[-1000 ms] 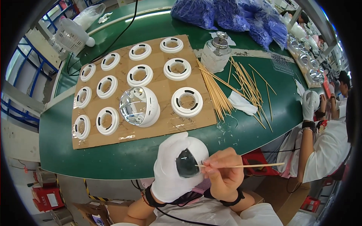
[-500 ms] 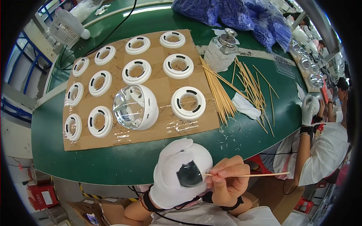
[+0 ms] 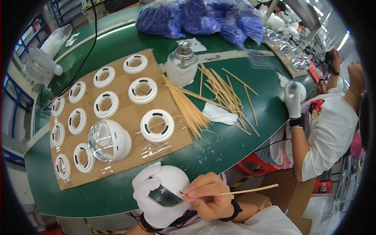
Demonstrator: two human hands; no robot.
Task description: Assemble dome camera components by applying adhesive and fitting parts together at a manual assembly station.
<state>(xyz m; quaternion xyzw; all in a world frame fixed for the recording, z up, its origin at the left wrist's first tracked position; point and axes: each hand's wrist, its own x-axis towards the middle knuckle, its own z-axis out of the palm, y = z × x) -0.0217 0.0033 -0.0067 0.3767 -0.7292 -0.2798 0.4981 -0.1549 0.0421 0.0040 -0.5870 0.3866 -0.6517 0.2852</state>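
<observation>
Toward six o'clock, your gloved left hand (image 3: 156,214) cradles a white rounded housing (image 3: 176,178) with a dark glossy window (image 3: 166,196); glove and shell blend, so their boundary is hard to make out. Your bare right hand (image 3: 209,196) pinches a thin wooden stick (image 3: 250,190), its free end toward three o'clock, its other tip by the window's right edge (whether it touches, you cannot tell). The lower edge cuts off your left forearm. At the housing's ten o'clock, a clear-fronted dome (image 3: 110,140) slightly overlaps a white ring (image 3: 84,169) on cardboard (image 3: 127,113).
</observation>
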